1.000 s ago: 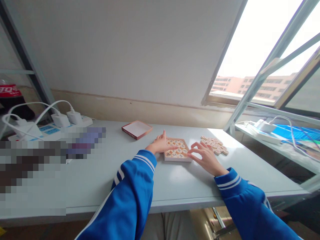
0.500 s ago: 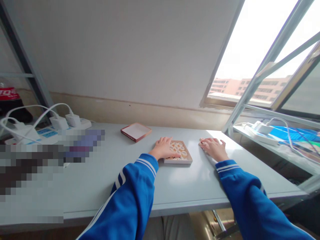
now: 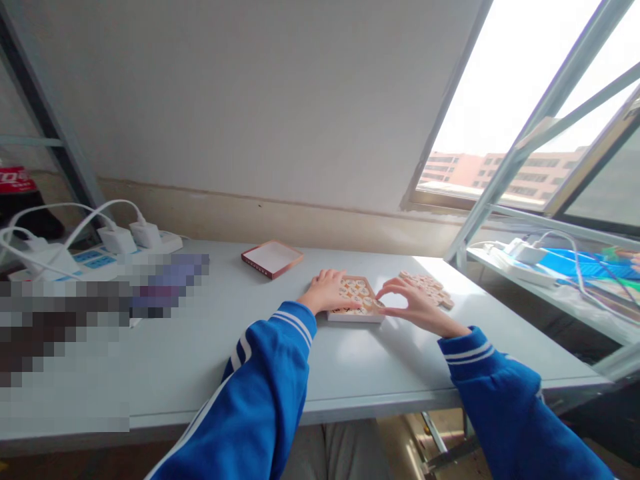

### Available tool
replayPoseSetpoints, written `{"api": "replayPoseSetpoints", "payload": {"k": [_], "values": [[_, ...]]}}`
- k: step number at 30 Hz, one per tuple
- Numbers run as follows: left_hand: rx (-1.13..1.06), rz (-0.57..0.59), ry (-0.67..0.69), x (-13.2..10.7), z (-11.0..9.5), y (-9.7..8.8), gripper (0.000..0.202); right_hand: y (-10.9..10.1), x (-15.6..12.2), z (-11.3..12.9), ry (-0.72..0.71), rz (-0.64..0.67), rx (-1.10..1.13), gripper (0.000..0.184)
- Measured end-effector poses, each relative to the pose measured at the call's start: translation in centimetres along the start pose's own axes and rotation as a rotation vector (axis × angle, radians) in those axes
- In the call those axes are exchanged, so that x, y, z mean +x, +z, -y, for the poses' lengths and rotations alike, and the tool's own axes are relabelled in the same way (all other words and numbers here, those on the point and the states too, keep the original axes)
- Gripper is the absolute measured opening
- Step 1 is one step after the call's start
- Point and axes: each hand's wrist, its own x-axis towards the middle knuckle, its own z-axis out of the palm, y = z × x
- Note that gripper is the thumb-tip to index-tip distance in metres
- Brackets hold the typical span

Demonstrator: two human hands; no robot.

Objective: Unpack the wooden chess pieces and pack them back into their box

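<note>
A shallow, light-coloured box [image 3: 356, 318] lies on the table, holding several round wooden Chinese chess pieces [image 3: 354, 288] in rows. My left hand [image 3: 327, 292] grips the box at its left side, the fingers over the far left edge and the thumb stretched across the pieces. At the box's right edge, my right hand [image 3: 407, 303] is curved in a pinch, with thumb and index fingertips around a chess piece that is mostly hidden. Behind that hand, loose chess pieces [image 3: 431, 288] lie grouped flat on the table.
A red-edged box lid [image 3: 273, 259] lies upturned near the wall. At the left are a power strip [image 3: 165, 245] with white plugs and cables, a cola bottle [image 3: 23, 200] and a blurred-out patch. A metal frame [image 3: 473, 230] and a side shelf [image 3: 555, 283] stand at the right.
My right hand has moved left from the loose pieces to the box's right edge, uncovering the group of pieces. My left hand has stayed on the box.
</note>
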Motion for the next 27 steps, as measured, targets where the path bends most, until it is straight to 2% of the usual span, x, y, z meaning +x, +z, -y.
{"api": "replayPoseSetpoints", "payload": {"k": [5,9,11,14,16,19,23,27], "values": [[-0.006,-0.008,0.006,-0.2,-0.1,-0.1,0.094,0.0,-0.1,0.4,-0.012,0.101,-0.056,0.032],[-0.023,-0.011,-0.006,0.1,0.0,0.0,0.087,0.1,-0.5,0.7,-0.038,0.025,-0.108,0.03],[-0.076,-0.045,-0.018,0.4,0.3,0.0,0.068,0.3,-0.7,0.5,-0.045,-0.039,-0.176,0.027],[-0.152,-0.172,-0.032,0.8,1.0,-0.3,0.041,0.4,-1.2,-1.2,0.023,-0.169,-0.349,0.023],[-0.125,-0.291,-0.059,0.8,1.5,-0.6,0.037,0.4,-1.8,-3.1,0.138,-0.239,-0.483,0.023],[-0.03,-0.403,-0.125,0.6,2.1,-1.0,0.032,0.7,-3.4,-6.2,0.297,-0.251,-0.646,0.025],[0.059,-0.394,-0.147,0.4,2.5,-0.9,0.028,1.6,-5.5,-8.1,0.303,-0.286,-0.733,0.03],[0.128,-0.343,-0.171,0.3,2.4,-0.8,0.031,1.8,-5.8,-7.1,0.224,-0.349,-0.766,0.027]]}}
